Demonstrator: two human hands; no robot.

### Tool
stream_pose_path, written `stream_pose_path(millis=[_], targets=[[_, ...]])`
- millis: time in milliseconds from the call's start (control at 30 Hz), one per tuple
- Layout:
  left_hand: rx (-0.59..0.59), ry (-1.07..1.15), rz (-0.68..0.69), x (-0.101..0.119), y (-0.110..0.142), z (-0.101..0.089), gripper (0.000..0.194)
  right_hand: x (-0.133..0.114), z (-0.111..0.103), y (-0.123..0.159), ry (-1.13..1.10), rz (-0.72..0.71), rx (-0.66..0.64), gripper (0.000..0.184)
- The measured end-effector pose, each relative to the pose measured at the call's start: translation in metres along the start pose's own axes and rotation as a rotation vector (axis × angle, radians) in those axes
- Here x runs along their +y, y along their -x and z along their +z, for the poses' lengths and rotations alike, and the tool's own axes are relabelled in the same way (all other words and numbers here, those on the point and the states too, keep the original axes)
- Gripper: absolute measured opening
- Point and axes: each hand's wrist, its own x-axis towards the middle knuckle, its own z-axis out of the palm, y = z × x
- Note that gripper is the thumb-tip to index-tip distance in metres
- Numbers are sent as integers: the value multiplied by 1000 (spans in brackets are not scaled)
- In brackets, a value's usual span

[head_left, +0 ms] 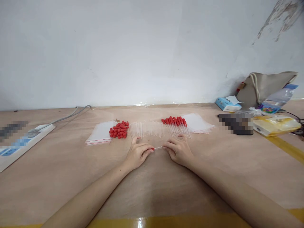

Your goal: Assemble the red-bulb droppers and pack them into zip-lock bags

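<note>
My left hand (139,154) pinches a red rubber dropper bulb (152,148), mostly covered by the fingers. From the bulb a thin clear glass tube (158,148) runs across to my right hand (178,150), whose fingertips grip its other end. Behind my hands lies a row of loose clear tubes (147,129). Left of that row is a pile of red bulbs (119,129). To its right, several droppers with red bulbs on their tubes (175,124) lie side by side.
White zip bags lie in a left stack (99,133) and a right stack (197,123). A power strip (28,142) with a grey cable is far left. At right are a tissue pack (228,104), a dark blurred item (237,124), a yellow packet (276,125) and a beige bag (268,85).
</note>
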Motion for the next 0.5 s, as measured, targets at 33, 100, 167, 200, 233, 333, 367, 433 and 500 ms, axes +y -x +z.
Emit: stream_pose_path(millis=[33,100,167,200,233,333,367,433,500], targets=[[5,-11,5,0,0,0,14,-1,0,0,13,-9,6,24],[22,-26,9,0,2,0,13,-4,-1,2,26,-21,14,24],[41,-32,19,1,2,0,13,-6,0,3,24,-22,14,24],[40,-33,27,2,3,0,12,-6,0,4,19,-23,8,25],[29,-35,36,3,3,0,13,-6,0,4,13,-27,-2,26],[-25,-49,70,5,4,0,14,-7,2,6,-6,-47,-35,27],[-35,-55,79,6,4,0,14,-7,3,6,-15,-51,-44,27],[-38,-66,91,7,5,1,14,-8,4,6,-37,-46,-65,27],[-37,-71,90,7,5,1,14,-10,5,6,-60,-29,-89,27]])
